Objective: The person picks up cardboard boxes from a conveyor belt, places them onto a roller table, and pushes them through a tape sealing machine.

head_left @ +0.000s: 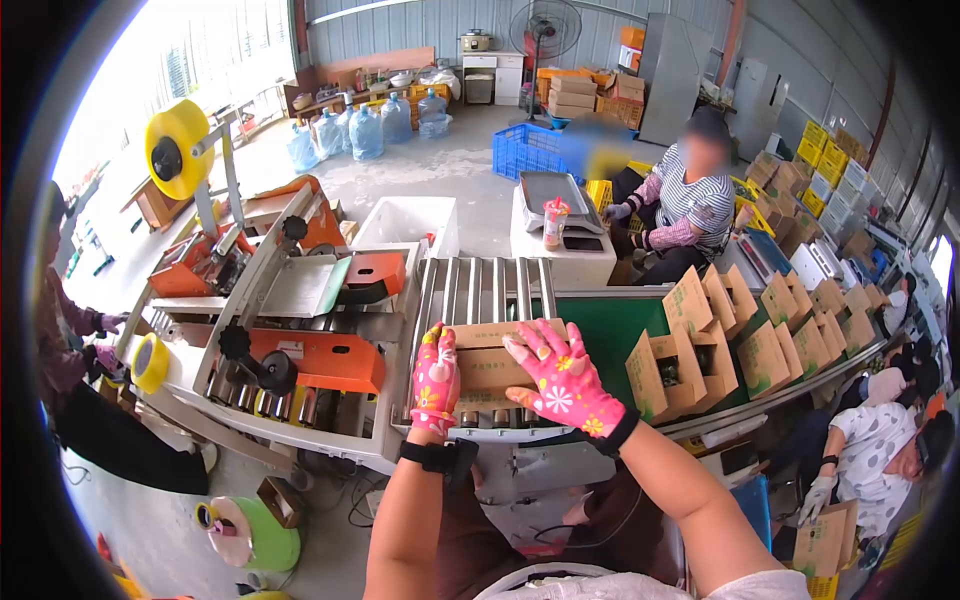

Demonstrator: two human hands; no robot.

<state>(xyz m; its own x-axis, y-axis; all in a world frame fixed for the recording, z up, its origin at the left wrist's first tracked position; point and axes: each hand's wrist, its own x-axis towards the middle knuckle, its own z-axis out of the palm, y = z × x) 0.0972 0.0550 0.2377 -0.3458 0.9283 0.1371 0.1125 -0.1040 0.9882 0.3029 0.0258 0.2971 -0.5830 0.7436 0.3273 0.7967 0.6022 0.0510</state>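
Note:
Both hands wear pink flowered gloves. A closed brown cardboard box (487,368) lies on the metal rollers (488,285) between them. My left hand (436,380) rests along the box's left side, its fingers together and pointing forward. My right hand (560,380) lies over the box's right part, fingers spread, with the thumb toward the near side. The two top flaps of the box are folded down and meet in a seam. Neither palm shows.
An orange taping machine (315,360) with a yellow tape roll (178,150) stands left. Open boxes (665,375) line the green belt (610,322) on the right. A seated person (690,205) is beyond a white stand holding a cup (555,222). Other people work at both edges.

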